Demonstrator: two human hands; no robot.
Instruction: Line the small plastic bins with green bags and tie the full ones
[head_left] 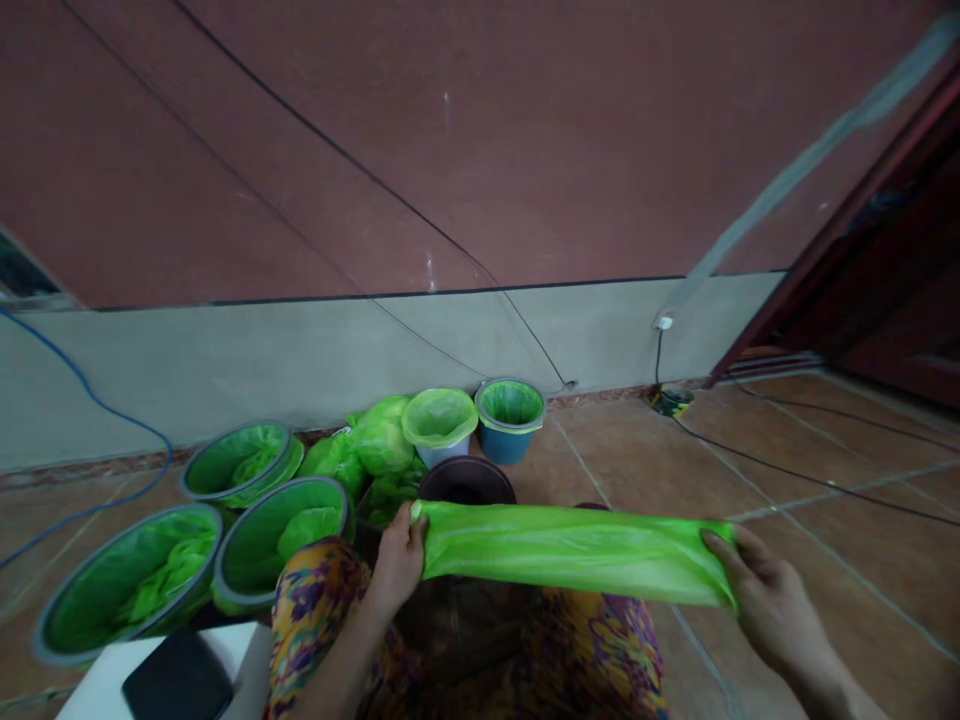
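both hands hold a green plastic bag (570, 550), stretched flat and almost level between them, just above the person's lap. the left hand (397, 555) pinches the left end of the bag, with the fingers curled shut on the edge and the thumb on top. the right hand (765, 590) grips the right end, its fingers folded around the plastic, and it sits a little lower and nearer than the left one. under the bag there is a skirt with a colourful pattern (592, 650).

just behind the bag, on the far side, stands a dark brown bin (465, 480) without a liner. to the left of it lie three grey bins with green liners (281, 535), and a heap of crumpled green bags (375, 440) lies between them and the wall. farther away, near the wall, stand a pale bin with a light green liner (440, 420) and a blue bin (510, 415) with a green liner, just beside each other. a white box (240, 650) with a black flat thing on it is at the near left. black cables run across the tiled floor (750, 440) on the right.
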